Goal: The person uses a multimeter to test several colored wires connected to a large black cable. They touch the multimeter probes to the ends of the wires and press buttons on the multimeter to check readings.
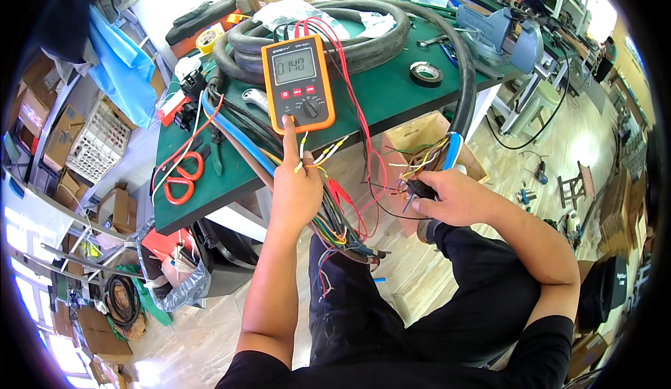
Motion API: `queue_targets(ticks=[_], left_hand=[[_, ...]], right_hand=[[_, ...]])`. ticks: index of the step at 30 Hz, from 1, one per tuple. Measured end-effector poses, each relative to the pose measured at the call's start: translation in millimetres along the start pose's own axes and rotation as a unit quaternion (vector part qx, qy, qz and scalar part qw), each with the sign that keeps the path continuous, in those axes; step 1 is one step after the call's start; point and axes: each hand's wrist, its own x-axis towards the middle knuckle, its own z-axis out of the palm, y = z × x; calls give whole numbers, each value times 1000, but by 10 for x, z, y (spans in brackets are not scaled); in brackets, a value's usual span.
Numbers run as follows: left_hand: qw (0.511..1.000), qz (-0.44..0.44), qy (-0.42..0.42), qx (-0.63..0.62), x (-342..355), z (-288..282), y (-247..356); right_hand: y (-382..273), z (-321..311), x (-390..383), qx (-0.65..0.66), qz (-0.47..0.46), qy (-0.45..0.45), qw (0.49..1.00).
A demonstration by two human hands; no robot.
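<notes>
Orange meter (298,85) and thin wires (418,160)

Meter: beyond the left hand's (297,192) straight index finger, which touches its face; other fingers curled, grip unclear. Probably light, rigid, screen fragile; best held by its sides.
Black piece (422,188): pinched by the right hand's (458,199) fingers.
Wires: just beyond those fingertips; likely soft, bendy; best held by the covering.

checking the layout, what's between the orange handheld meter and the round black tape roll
In the head view, thin red leads, then dark green tabletop.
</notes>
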Motion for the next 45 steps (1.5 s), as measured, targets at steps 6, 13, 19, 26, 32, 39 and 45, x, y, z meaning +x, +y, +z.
queue_targets(ticks=[6,13,19,26,32,39,45], left_hand=[[997,4,-2,-82,-18,8,-92],[999,14,-5,-51,-16,20,-112],[998,14,-1,-57,-24,6,-106],[997,7,-3,-76,-39,17,-64],[997,9,-10,-72,-50,19,-104],[999,4,-12,-51,-39,29,-98],[999,3,-9,-46,-44,27,-104]], right_hand=[[-30,-10,5,-15,-5,4,1000],[-8,-29,-20,-5,-4,0,1000],[-7,-33,-23,-7,1,-7,1000],[15,-34,-21,-17,-2,-9,1000],[-8,-42,-20,-22,2,-15,1000],[104,-7,-18,-30,-26,-6,999],[-13,-53,-24,-25,4,-19,999]])
